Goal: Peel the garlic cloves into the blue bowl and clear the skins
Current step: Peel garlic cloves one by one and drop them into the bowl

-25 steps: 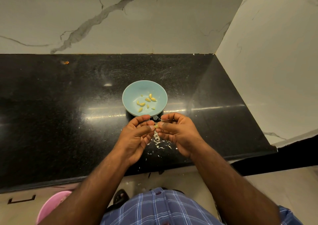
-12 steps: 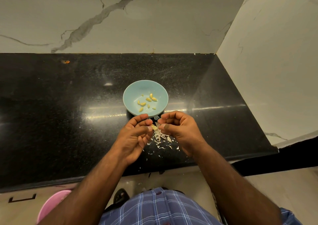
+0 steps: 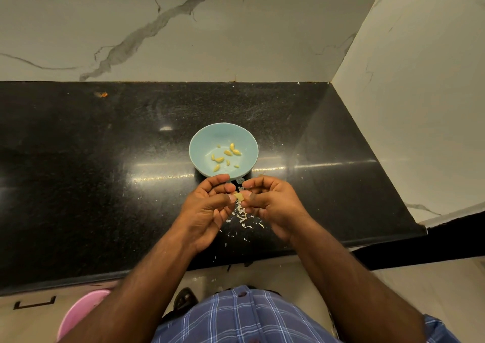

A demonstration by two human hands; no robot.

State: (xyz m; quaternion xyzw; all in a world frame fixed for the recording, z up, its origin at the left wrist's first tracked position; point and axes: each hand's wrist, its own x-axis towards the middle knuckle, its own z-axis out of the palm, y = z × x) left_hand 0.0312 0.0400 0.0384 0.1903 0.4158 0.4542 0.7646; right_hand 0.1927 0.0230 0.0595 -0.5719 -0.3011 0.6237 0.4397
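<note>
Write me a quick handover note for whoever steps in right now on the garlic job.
Left hand and right hand: both pinch one garlic clove between the fingertips, just in front of the blue bowl.
Done: several peeled cloves lie in the bowl.
Skins: scattered on the black counter under the hands.
Left: finish this clove, drop it in, then clear the skins.
</note>
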